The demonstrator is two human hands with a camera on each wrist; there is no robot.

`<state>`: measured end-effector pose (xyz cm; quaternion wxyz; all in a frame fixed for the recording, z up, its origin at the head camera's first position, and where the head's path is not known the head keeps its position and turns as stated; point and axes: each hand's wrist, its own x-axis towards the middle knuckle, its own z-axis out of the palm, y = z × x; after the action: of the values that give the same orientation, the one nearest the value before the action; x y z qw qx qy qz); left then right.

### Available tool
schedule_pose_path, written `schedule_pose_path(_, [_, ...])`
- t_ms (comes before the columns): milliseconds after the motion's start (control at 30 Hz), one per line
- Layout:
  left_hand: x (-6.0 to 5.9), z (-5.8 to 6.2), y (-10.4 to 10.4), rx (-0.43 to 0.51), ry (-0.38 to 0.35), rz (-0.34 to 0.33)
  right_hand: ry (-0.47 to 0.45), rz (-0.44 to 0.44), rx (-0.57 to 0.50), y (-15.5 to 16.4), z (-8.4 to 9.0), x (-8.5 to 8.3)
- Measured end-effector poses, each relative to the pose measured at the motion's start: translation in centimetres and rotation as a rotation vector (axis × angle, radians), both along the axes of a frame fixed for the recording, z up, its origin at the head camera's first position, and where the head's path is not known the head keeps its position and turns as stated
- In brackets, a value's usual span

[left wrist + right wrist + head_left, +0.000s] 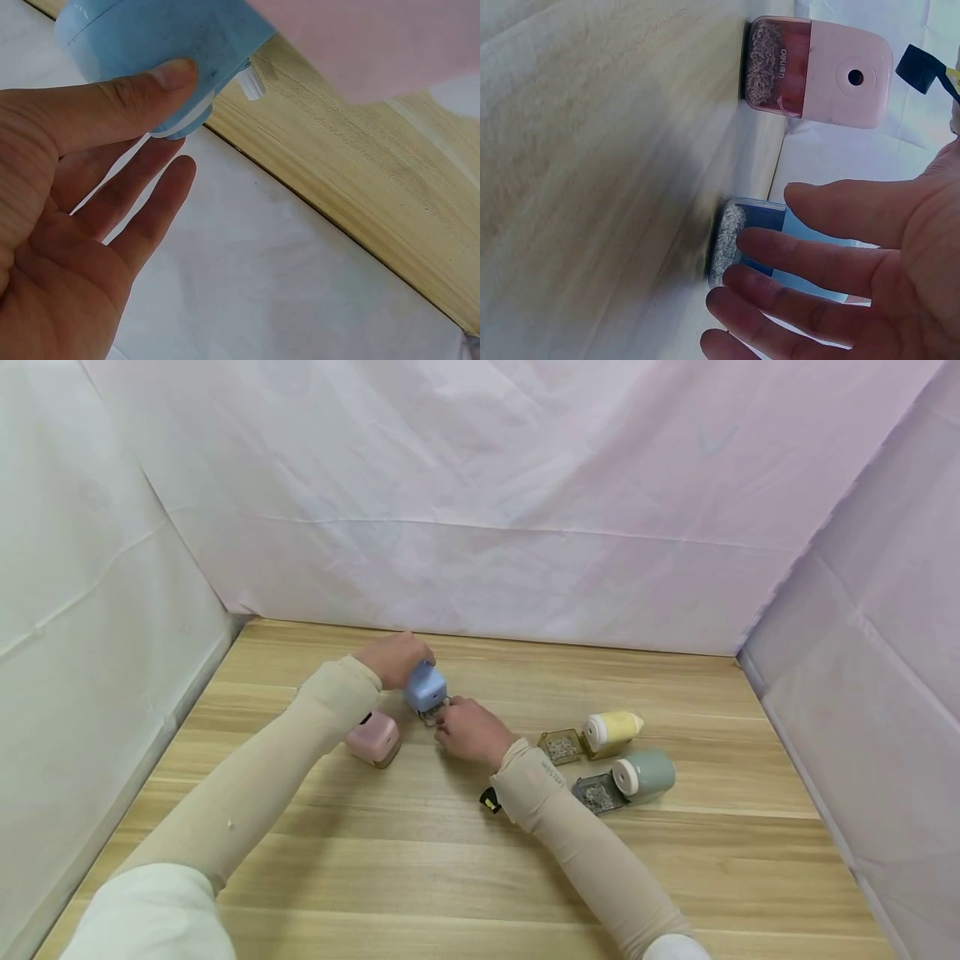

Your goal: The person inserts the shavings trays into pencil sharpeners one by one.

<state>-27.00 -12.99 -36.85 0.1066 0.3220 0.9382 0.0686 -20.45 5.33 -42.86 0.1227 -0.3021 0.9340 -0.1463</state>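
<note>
Pale cloth (487, 568) closes off the back and sides of the wood-grain desk (420, 885). Left of centre, towards the back edge, stands the blue sharpener (425, 687). My left grip (395, 658) clasps its body, thumb against one side. My right grip (472, 731) looks released, fingers extended at the front of the shavings drawer (731, 225); I can't tell whether they touch it. Just beside stands the pink sharpener (372, 737); off right, the yellow sharpener (615, 728) and green sharpener (651, 774) have their drawers out. I judge the step in hand to be drawing out the blue one's drawer. Next I'd want the body steadied, the drawer's edge pinched, and a slow, level pull so no shavings spill.
</note>
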Motion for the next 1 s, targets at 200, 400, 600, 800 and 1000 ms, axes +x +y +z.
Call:
schedule_pose_path(200, [0.08, -0.05, 0.11, 0.005, 0.008, -0.008, 0.014, 0.007, -0.013, -0.19, -0.26, -0.05])
schedule_pose_path(400, [0.08, -0.04, 0.15, 0.013, 0.012, -0.020, 0.030, 0.014, -0.018, -0.21, -0.27, 0.07])
schedule_pose_path(600, [0.11, -0.06, 0.11, 0.015, 0.015, -0.028, 0.045, 0.029, -0.041, -0.22, -0.26, 0.12])
schedule_pose_path(800, [0.02, -0.15, 0.11, 0.014, 0.024, -0.036, 0.059, 0.031, -0.044, -0.36, -0.57, 0.08])
schedule_pose_path(1000, [0.07, -0.18, 0.06, 0.010, 0.023, -0.031, 0.038, 0.003, -0.026, -0.57, -0.58, 0.12])
